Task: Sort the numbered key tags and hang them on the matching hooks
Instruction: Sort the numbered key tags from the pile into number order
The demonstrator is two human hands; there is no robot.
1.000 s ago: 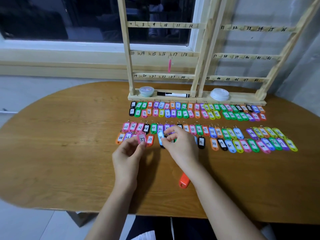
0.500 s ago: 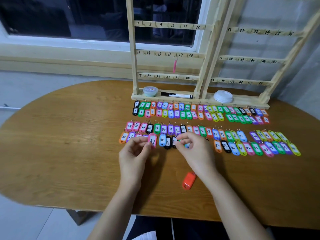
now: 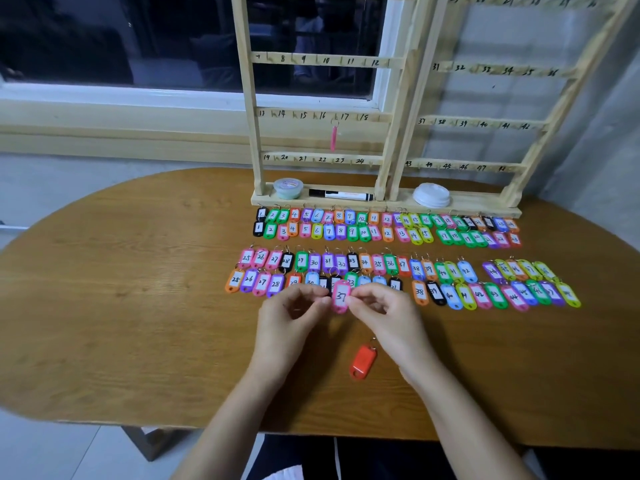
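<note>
A pink key tag marked 37 point(image 3: 341, 296) is held upright between my two hands just above the table. My left hand point(image 3: 291, 318) pinches its left edge and my right hand point(image 3: 384, 315) pinches its right edge. Behind it lie several rows of coloured numbered tags point(image 3: 381, 263) in order on the wooden table point(image 3: 121, 306). At the back stands a wooden hook rack point(image 3: 325, 116) with numbered rails; one pink tag point(image 3: 333, 137) hangs near hook 17. A red tag point(image 3: 362, 362) lies face down near my right wrist.
On the rack's base sit a small round tub point(image 3: 288, 188), a black marker point(image 3: 341, 195) and a white lid point(image 3: 432, 195). A window and sill run behind the rack. The table's curved edge is close to my body.
My left hand has carried the pink 37 tag from the front row's left part toward the middle. My right hand left the row and now pinches the tag's other side.
</note>
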